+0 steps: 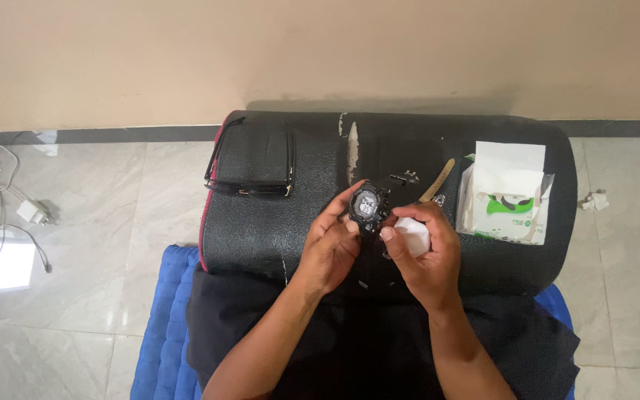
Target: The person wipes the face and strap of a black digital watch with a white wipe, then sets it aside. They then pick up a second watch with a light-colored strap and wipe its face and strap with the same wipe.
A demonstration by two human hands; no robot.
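A home room: tiled floor (98,222), phone chargers (31,211), blue floor cushion (161,326).

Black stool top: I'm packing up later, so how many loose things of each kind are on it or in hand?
Watch: 1
Sunglasses: 1
Tissue pack: 1
White tissue: 1
Wooden stick: 1
Total: 5

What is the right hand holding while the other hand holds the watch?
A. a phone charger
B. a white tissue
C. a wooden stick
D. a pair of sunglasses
B: the right hand pinches a white tissue next to the black watch that the left hand holds; the sunglasses and wooden stick lie untouched on the black surface.
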